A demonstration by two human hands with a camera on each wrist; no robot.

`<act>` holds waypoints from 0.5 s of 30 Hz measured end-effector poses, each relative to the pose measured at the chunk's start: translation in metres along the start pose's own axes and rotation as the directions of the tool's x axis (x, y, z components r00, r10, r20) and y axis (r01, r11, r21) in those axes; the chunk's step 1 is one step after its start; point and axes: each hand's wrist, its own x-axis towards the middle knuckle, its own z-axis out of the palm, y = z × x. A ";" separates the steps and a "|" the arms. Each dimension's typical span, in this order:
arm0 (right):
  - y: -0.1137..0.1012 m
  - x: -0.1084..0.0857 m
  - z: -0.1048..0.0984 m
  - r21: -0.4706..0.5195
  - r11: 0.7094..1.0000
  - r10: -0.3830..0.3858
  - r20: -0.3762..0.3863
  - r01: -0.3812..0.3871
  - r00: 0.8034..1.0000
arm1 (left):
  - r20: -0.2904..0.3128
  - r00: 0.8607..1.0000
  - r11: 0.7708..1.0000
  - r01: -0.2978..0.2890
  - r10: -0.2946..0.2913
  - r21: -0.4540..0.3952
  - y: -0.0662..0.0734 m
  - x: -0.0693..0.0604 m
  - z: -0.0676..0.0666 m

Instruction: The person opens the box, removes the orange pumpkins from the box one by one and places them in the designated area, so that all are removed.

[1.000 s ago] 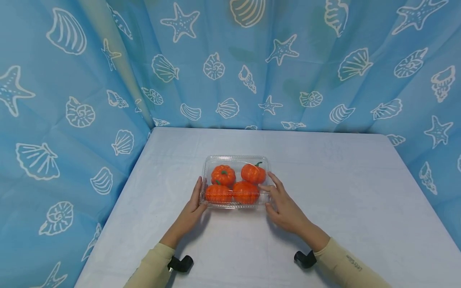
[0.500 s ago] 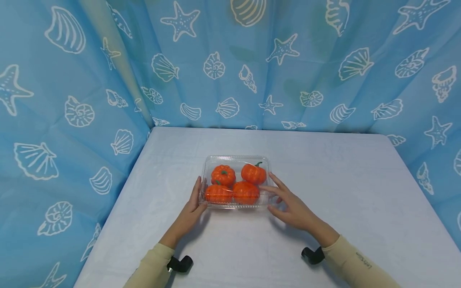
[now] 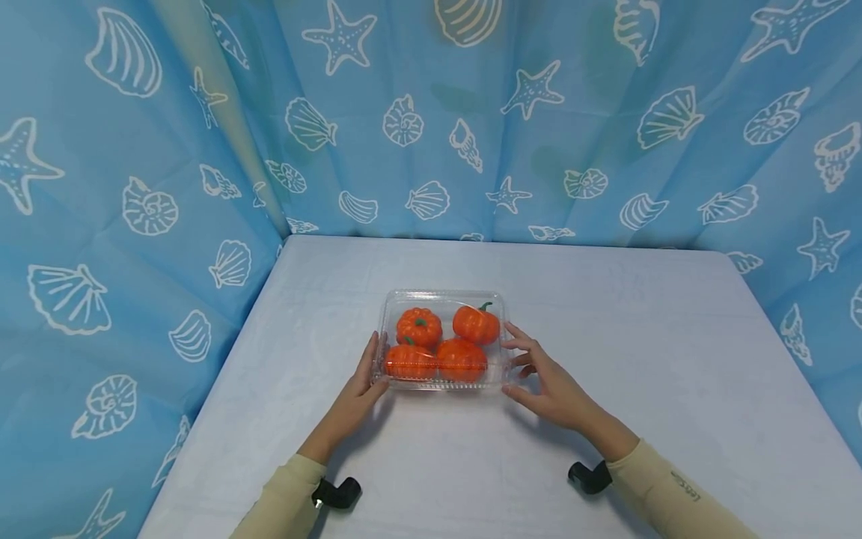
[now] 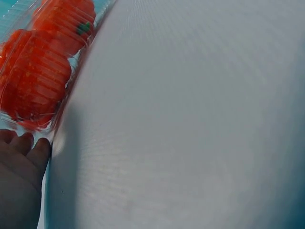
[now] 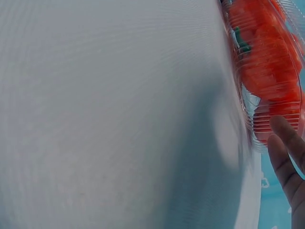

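A clear plastic clamshell box (image 3: 438,299) lies flat on the table, its lid over the contents. Inside sit several small orange pumpkins (image 3: 419,327) with green stems. My left hand (image 3: 352,408) is at the box's left side, fingers fairly straight along the wall and thumb by the front corner. At the right side is my right hand (image 3: 555,389), fingers spread and loosely bent, tips at or very near the wall; contact is unclear. In the left wrist view, fingertips (image 4: 39,149) lie just below the box end. The right wrist view has fingertips (image 5: 279,126) beside the ribbed edge.
A white cloth covers the table (image 3: 640,337). Blue curtains (image 3: 404,75) with white shell and starfish prints hang at the back and both sides. Each wrist carries a small black camera (image 3: 337,494).
My right hand has drawn slightly right, its fingers coming off the lid's top edge to the box's right side. My left hand and the box have stayed nearly still.
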 end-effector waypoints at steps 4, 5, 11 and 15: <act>0.001 0.000 -0.001 0.006 1.000 -0.017 -0.011 0.017 1.000 | 0.007 1.000 1.000 -0.008 0.008 -0.016 -0.001 0.000 0.000; 0.002 0.001 -0.001 0.006 1.000 -0.025 -0.016 0.025 1.000 | 0.008 1.000 1.000 -0.011 0.011 -0.021 -0.001 0.000 0.000; 0.003 0.003 -0.006 -0.013 0.997 -0.079 -0.049 0.078 0.996 | 0.021 1.000 0.999 -0.015 0.016 -0.046 -0.003 0.001 -0.001; 0.002 0.004 -0.009 -0.014 0.996 -0.092 -0.059 0.091 0.994 | 0.040 0.999 0.998 0.001 0.002 -0.058 -0.001 0.000 -0.001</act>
